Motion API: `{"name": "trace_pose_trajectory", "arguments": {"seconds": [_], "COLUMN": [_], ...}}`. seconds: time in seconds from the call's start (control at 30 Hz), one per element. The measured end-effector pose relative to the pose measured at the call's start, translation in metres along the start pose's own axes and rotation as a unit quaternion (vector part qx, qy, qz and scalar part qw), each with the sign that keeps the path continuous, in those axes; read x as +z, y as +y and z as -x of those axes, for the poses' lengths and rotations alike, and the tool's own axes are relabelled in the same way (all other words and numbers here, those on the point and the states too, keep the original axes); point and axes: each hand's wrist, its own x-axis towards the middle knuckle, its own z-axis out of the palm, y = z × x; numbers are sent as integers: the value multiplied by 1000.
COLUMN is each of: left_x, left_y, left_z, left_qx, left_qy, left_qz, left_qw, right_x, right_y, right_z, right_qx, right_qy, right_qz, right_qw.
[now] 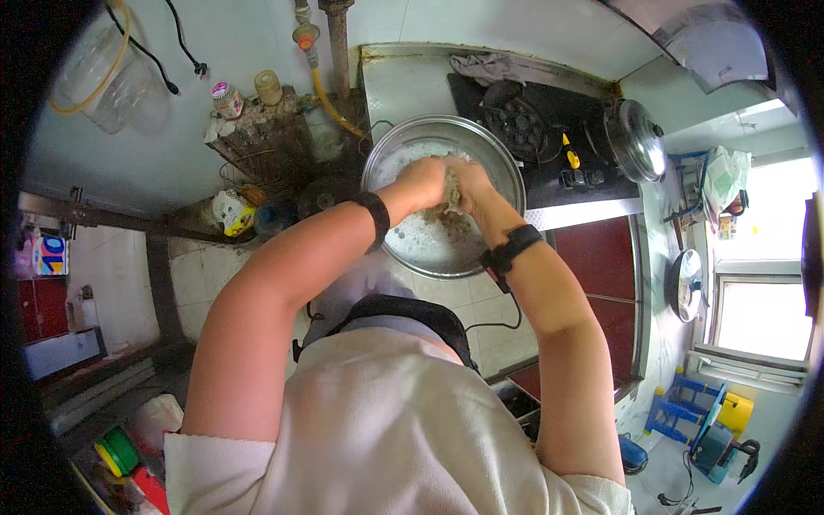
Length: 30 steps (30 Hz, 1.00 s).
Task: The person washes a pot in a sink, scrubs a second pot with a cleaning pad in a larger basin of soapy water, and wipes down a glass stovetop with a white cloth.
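A wide round metal pan (523, 193) with a wire handle stands before me, holding cloudy, sudsy-looking liquid with brownish bits. My left hand (423, 180) and my right hand (471, 182) meet above it, both closed around a pale, crumpled wet cloth or similar soft material (452, 190); its exact kind cannot be told. Part of it hangs between the hands towards the liquid. A dark band circles each wrist. The fingertips are mostly hidden by the hands themselves.
Right of the pan lie a black gas hob (559, 119), a yellow-handled tool (570, 152) and a lidded pan (634, 140). A grey rag (487, 67) lies behind the burner. A yellow gas hose (328, 103) and jars (226, 100) are at the left.
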Motion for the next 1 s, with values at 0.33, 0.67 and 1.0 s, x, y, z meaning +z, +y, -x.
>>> {"name": "trace_pose_trajectory", "arguments": {"seconds": [0.33,0.67,1.0], "left_x": [1,-13,-36], "left_y": [-25,-32,-12], "left_z": [-11,-22,-34], "left_qx": [46,194,264], "left_qy": [-95,-31,-53], "left_qz": [-118,-144,-225], "left_qw": [987,970,936], "right_x": [-4,-26,-29], "right_y": [-10,3,-8], "right_z": [13,5,43], "right_qx": [-151,-353,-295], "right_qy": [51,93,60], "right_qz": [415,463,589], "right_qw": [896,808,750]}}
